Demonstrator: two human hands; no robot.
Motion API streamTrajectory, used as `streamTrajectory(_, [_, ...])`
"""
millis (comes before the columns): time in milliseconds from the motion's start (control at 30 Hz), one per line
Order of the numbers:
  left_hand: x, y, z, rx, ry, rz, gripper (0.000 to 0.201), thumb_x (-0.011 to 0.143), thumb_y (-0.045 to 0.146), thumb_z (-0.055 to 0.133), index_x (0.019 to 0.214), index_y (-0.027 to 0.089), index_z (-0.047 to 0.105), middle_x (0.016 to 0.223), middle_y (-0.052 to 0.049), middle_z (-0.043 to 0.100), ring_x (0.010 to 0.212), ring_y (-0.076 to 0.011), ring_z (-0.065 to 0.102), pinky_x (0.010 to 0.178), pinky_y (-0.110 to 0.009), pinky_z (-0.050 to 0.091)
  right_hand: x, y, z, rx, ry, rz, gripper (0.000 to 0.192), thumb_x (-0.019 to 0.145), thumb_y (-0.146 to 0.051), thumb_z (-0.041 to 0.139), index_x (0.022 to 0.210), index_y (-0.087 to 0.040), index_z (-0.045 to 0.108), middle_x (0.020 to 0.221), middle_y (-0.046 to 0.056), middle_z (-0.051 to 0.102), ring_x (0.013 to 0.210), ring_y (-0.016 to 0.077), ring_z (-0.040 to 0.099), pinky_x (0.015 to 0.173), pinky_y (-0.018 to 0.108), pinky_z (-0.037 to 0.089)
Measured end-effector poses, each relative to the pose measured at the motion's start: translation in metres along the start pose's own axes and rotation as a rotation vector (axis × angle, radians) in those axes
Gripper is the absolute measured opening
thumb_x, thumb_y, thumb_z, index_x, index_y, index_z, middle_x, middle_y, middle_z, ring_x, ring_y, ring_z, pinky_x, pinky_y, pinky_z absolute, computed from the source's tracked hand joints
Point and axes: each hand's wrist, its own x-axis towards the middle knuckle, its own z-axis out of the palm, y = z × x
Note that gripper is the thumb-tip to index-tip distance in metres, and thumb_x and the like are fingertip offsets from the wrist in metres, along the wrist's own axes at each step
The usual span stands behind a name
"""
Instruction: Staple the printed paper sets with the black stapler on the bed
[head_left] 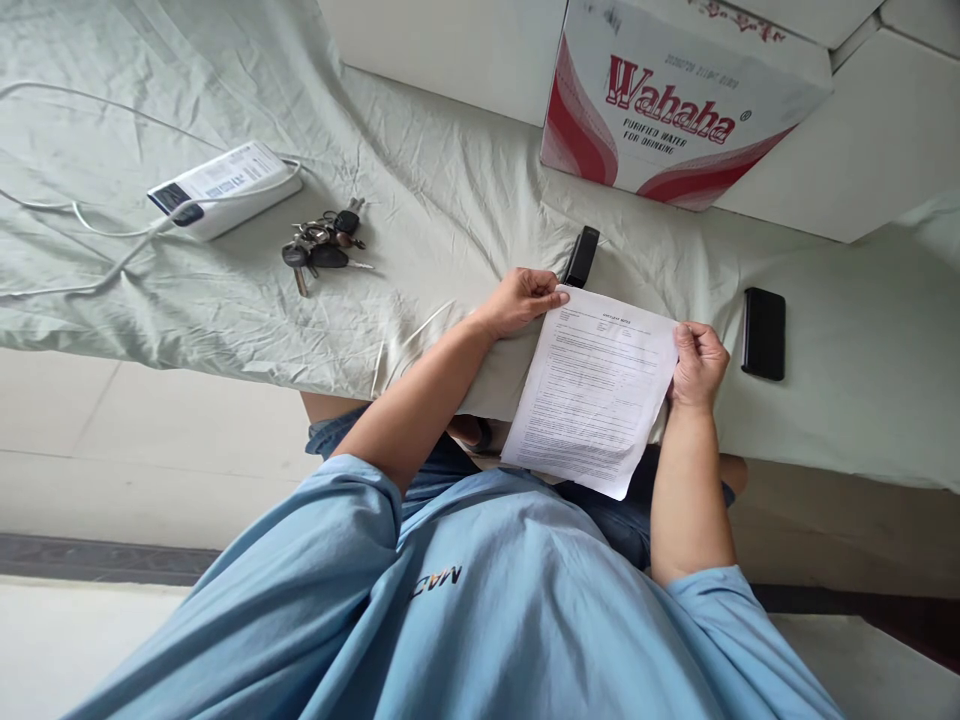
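A printed sheet of paper (596,390) is held out flat over the table's front edge and my lap, its text too small to read. My left hand (523,300) pinches its upper left corner, thumb on top and fingers beneath. At the upper right corner, my right hand (699,362) grips the sheet the same way. A black stapler-like object (581,256) lies just beyond the left hand, its near end hidden by the paper and hand. To the right of my right hand rests a black smartphone (764,334), screen dark.
A pale green cloth (435,220) covers the table. On the left lie a bunch of keys (328,240) and a white box (225,190) with a white cable (112,272). A red and white Wahaha carton (675,110) stands at the back among white boxes (450,50).
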Motion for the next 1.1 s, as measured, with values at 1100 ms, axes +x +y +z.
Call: streamTrajectory(1100, [0.000, 0.006, 0.002, 0.006, -0.057, 0.043, 0.083, 0.089, 0.100, 0.079, 0.073, 0.023, 0.055, 0.068, 0.003, 0.042, 0.067, -0.0121, 0.037, 0.060, -0.031, 0.026, 0.002, 0.006, 0.001, 0.037, 0.015, 0.023, 0.077, 0.067, -0.095, 0.096, 0.083, -0.025, 0.069, 0.071, -0.007, 0.055, 0.067, 0.0127, 0.047, 0.066, 0.031, 0.043])
